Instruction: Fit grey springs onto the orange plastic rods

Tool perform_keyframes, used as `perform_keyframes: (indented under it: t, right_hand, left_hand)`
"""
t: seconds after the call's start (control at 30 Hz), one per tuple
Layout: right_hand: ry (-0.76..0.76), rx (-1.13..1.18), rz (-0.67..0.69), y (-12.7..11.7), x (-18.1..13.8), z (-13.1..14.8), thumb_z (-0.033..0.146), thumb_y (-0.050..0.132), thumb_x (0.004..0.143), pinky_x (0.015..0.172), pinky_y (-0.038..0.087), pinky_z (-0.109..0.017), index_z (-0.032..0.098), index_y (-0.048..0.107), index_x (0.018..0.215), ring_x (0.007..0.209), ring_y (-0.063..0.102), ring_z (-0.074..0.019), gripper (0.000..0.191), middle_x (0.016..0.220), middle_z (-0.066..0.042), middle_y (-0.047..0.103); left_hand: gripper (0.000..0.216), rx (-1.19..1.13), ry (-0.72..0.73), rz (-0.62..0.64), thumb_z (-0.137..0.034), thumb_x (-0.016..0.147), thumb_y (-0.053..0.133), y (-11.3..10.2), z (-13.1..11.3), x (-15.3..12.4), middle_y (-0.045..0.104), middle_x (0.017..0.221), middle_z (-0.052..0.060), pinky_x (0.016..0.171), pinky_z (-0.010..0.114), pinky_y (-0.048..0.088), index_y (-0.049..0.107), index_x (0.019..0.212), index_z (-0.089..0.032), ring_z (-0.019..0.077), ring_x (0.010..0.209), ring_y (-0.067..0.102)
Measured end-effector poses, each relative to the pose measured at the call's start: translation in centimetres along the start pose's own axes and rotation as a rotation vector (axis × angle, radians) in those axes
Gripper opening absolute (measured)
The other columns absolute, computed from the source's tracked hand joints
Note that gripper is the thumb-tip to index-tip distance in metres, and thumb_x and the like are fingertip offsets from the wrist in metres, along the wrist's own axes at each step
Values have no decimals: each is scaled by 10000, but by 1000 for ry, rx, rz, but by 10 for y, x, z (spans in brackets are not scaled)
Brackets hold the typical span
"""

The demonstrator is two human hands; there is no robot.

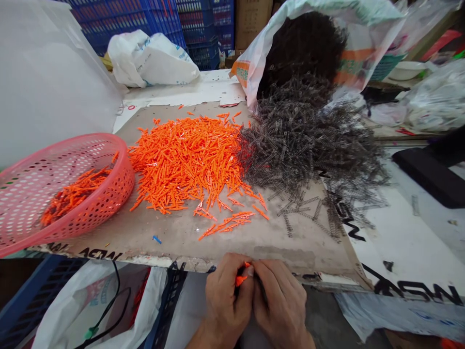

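At the table's front edge my left hand (229, 293) is closed around small orange plastic pieces (240, 280), whose ends show between thumb and fingers. Pressed against it, my right hand (278, 293) has its fingers together in a pinch; what they hold is hidden. Beyond the hands, a few slim orange plastic parts (228, 224) lie apart from a large heap of the same orange parts (189, 157). To the right of that heap spreads a pile of dark metal coil springs (290, 145), with several loose springs (300, 206) in front.
A pink perforated basket (125, 165) with orange parts stands at the left. Springs spill from a white woven sack (267, 43) at the back. Below the table's left edge sits a white bag (69, 300) with a black cable. Blue crates (119, 22) are stacked behind.
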State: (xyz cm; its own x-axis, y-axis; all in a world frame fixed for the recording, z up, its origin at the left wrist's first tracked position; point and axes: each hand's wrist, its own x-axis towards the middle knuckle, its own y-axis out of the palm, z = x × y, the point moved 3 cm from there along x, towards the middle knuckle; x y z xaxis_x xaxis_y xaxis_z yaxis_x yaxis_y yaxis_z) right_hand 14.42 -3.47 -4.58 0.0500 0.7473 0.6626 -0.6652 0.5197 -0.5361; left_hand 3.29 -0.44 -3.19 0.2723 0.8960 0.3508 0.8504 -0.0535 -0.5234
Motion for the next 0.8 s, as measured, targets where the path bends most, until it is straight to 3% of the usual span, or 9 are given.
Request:
perform_keyframes:
  t: [0.8]
  right_hand:
    - [1, -24, -21, 1, 1, 1, 63, 511, 884, 686, 483, -307, 113, 611, 951, 730, 586, -191, 131, 787, -104, 664]
  left_hand:
    - [137, -4, -28, 9, -131, 889, 470, 0, -1, 1, 633, 748, -12, 599, 207, 452, 587, 885, -203, 118, 654, 598]
